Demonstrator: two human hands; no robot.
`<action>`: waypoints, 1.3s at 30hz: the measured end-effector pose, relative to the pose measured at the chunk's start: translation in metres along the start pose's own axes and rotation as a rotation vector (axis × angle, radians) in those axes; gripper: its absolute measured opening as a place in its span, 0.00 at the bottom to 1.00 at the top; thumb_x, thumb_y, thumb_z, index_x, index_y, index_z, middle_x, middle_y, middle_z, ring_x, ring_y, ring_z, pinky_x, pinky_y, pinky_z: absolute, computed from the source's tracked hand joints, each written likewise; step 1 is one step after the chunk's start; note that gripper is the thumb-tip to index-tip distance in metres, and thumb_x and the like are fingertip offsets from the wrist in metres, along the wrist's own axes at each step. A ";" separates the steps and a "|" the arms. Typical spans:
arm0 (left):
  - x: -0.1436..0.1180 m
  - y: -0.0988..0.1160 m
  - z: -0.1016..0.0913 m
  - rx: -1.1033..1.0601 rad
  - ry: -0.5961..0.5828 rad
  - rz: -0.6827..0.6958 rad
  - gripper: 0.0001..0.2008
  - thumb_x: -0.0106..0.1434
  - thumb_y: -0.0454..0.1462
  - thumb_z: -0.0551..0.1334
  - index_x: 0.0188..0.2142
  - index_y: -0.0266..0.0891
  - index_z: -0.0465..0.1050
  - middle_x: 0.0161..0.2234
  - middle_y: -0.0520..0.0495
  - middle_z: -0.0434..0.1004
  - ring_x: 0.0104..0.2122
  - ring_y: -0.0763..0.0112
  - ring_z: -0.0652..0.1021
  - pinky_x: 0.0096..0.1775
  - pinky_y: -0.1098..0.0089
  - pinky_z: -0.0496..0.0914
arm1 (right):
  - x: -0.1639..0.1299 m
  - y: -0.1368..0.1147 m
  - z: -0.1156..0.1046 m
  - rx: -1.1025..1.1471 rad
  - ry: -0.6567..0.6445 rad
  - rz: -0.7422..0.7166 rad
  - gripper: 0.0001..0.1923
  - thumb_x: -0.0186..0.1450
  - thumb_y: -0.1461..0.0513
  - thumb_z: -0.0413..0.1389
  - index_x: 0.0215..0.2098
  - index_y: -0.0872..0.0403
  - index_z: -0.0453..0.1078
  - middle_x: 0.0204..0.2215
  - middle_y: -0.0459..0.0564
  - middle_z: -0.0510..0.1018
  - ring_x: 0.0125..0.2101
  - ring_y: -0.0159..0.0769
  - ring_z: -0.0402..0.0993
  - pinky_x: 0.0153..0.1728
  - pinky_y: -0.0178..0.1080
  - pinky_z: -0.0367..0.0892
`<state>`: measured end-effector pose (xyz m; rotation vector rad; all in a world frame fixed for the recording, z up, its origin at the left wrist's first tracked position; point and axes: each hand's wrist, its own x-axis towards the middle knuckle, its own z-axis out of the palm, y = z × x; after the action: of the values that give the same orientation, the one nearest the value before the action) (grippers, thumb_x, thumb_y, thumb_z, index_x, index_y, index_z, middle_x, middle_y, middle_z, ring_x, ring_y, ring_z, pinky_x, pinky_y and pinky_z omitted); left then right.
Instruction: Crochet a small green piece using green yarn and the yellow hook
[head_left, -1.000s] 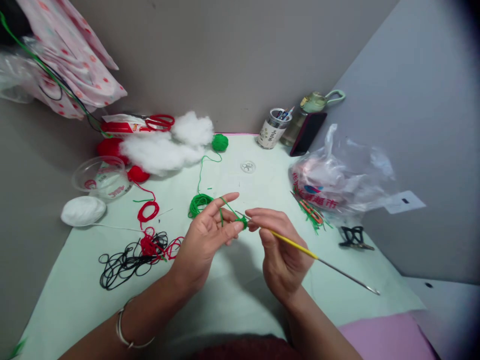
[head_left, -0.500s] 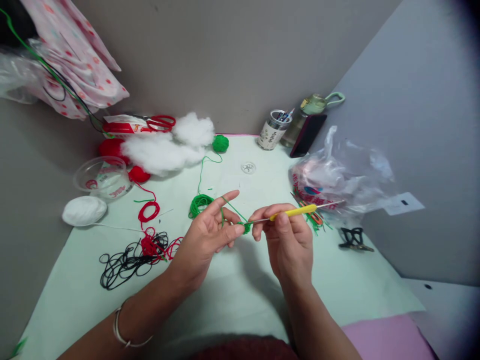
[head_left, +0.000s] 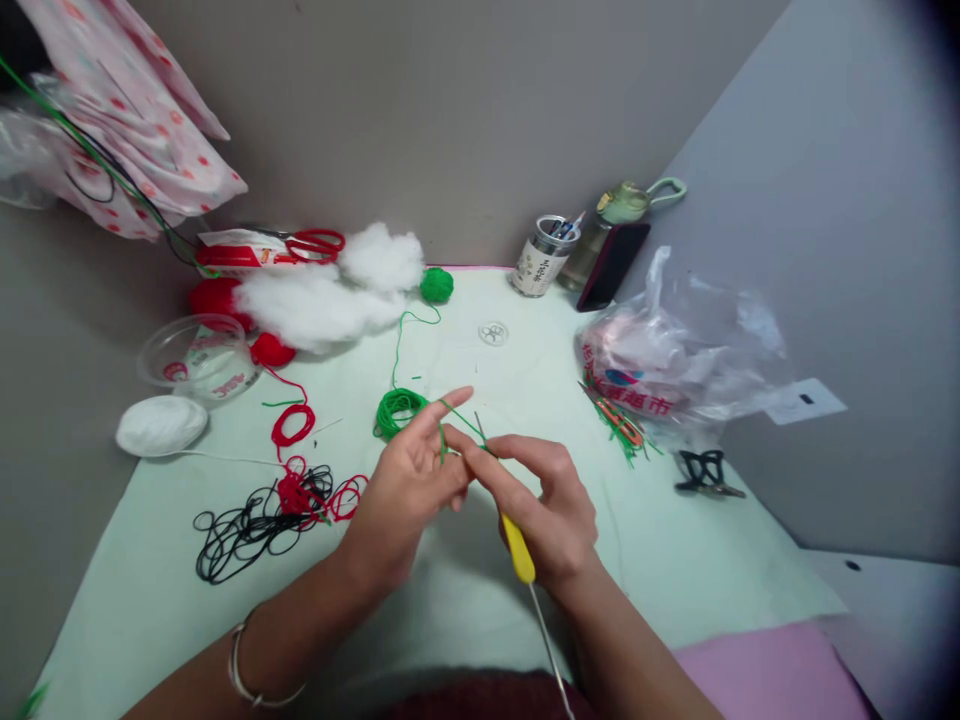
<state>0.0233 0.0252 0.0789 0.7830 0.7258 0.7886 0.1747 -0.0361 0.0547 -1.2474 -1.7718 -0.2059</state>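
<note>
My right hand (head_left: pixel 551 510) is closed round a crochet hook (head_left: pixel 519 550) with a yellow handle. One metal end of it points up past the fingers, the other down toward me. My left hand (head_left: pixel 420 480) pinches a small piece of green crochet, now mostly covered by fingers of both hands. Green yarn (head_left: pixel 461 413) runs over its raised index finger to the hook's upper tip. The fingertips of both hands meet. Just beyond the left hand lies a loose coil of green yarn (head_left: pixel 397 413), and its strand leads back to a green yarn ball (head_left: pixel 436 285).
To the left are white stuffing (head_left: pixel 315 305), a clear plastic tub (head_left: pixel 196 355), a white yarn ball (head_left: pixel 161 425) and tangled black cord (head_left: pixel 240 535). On the right stand a pen can (head_left: pixel 541 262), a phone (head_left: pixel 613 268), a plastic bag (head_left: pixel 675 350) and a black hair clip (head_left: pixel 707 472).
The crochet hook has swung from nearly level, pointing right, to steep, with its free end toward me. My right hand has turned over and moved in against my left fingers.
</note>
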 end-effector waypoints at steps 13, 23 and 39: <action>0.003 0.001 -0.001 0.013 0.021 0.048 0.29 0.56 0.33 0.78 0.57 0.43 0.80 0.36 0.53 0.77 0.26 0.80 0.69 0.30 0.74 0.65 | 0.011 -0.005 0.007 0.485 0.148 0.293 0.15 0.73 0.69 0.57 0.50 0.47 0.80 0.40 0.50 0.85 0.40 0.39 0.83 0.38 0.42 0.81; 0.007 0.005 -0.004 -0.203 -0.030 -0.098 0.14 0.59 0.36 0.76 0.46 0.38 0.86 0.21 0.62 0.61 0.19 0.84 0.52 0.31 0.75 0.66 | 0.013 0.001 0.002 0.633 0.250 0.438 0.13 0.75 0.66 0.56 0.46 0.46 0.82 0.35 0.47 0.82 0.31 0.33 0.79 0.32 0.38 0.76; 0.005 0.001 -0.006 0.021 -0.006 0.063 0.15 0.58 0.37 0.76 0.46 0.48 0.86 0.35 0.52 0.74 0.38 0.72 0.73 0.44 0.69 0.68 | 0.015 0.004 0.004 1.024 0.177 0.667 0.10 0.77 0.59 0.57 0.43 0.48 0.81 0.38 0.46 0.85 0.32 0.30 0.80 0.36 0.36 0.76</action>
<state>0.0208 0.0314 0.0755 0.8302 0.7083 0.8361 0.1750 -0.0224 0.0625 -0.9097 -0.9563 0.8456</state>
